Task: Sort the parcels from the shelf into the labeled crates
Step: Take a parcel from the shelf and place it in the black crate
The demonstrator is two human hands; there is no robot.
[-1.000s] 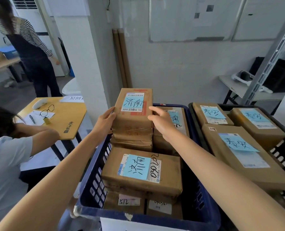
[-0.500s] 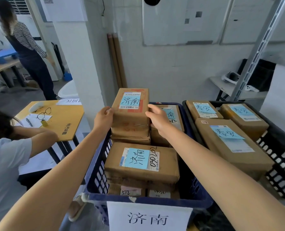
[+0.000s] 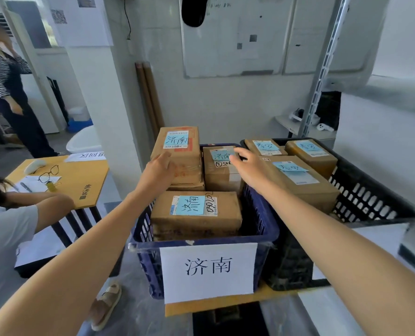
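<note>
Parcel (image 3: 187, 187) beneath top parcel (image 3: 179, 151), mostly hidden

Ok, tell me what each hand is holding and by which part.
Nothing is gripped: left hand presses straight fingers on the top parcel, near left edge; right hand is open above the neighbouring parcel.

Slid the left hand (image 3: 159, 171) round to the top parcel's (image 3: 180, 151) near face and lifted the right hand (image 3: 250, 168) off it, fingers spread, over the neighbouring parcel (image 3: 219, 177).
</note>
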